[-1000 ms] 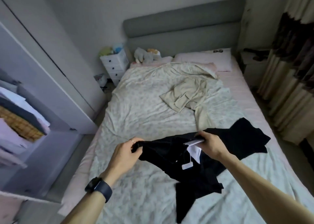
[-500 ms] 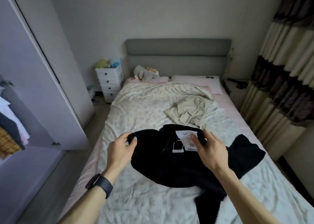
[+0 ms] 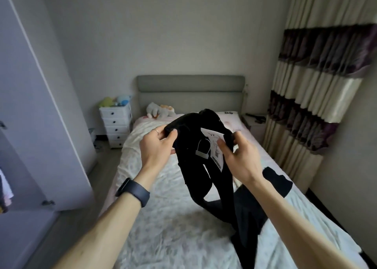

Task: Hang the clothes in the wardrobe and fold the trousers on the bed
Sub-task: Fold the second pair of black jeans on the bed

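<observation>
Black trousers (image 3: 204, 170) hang lifted above the bed (image 3: 163, 228), waistband up, legs trailing down onto the sheet. My left hand (image 3: 157, 146) grips the left end of the waistband. My right hand (image 3: 238, 156) pinches the right end of the waistband, next to a white paper tag (image 3: 214, 146) that dangles from it. Another black garment (image 3: 275, 179) lies on the bed behind my right arm. The beige clothing seen earlier is hidden behind the trousers.
A white wardrobe door (image 3: 40, 115) stands open on the left, with hanging clothes (image 3: 5, 189) at the frame's edge. A white drawer unit (image 3: 116, 124) with soft toys stands by the grey headboard (image 3: 189, 91). Striped curtains (image 3: 318, 85) fill the right side.
Both hands have raised the black trousers off the bed by the waistband, and the legs now hang down. The view has tilted up toward the headboard.
</observation>
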Available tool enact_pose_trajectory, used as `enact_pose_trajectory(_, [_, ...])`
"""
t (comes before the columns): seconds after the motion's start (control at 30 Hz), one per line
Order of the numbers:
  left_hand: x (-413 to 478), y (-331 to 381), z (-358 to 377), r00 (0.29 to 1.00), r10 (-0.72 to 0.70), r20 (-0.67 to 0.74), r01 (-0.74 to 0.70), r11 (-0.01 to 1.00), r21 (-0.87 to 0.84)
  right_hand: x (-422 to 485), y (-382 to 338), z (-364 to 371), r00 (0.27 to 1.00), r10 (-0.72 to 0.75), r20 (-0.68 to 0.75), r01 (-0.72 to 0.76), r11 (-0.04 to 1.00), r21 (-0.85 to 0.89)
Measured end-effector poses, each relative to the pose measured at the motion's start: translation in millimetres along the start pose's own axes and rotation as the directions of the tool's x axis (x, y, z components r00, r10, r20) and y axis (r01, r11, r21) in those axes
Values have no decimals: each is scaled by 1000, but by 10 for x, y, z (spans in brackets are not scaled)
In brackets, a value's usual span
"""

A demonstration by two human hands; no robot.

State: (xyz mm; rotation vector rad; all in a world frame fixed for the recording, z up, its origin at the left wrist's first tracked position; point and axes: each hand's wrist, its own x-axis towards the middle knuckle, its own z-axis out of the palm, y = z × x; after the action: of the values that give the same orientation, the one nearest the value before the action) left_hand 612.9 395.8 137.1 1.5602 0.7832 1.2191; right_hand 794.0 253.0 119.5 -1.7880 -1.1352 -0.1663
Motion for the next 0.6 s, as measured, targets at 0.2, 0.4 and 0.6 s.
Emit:
enact_pose_trajectory(0.2, [-611, 798, -421, 993, 119, -25, -120, 993, -22, -440, -728, -466, 992, -77, -103, 86, 993, 85])
enact_pose_trajectory(0.4, [-1247, 1412, -867, 965, 212, -151, -216, 976, -13, -1008, -1481, -835, 968, -129, -214, 168, 971, 173])
enact_pose_trajectory(0.6, [-1740, 2168, -1231, 945, 305, -121, -302, 952, 41, -1344, -2265, -1330, 956, -147, -254, 209, 950, 233])
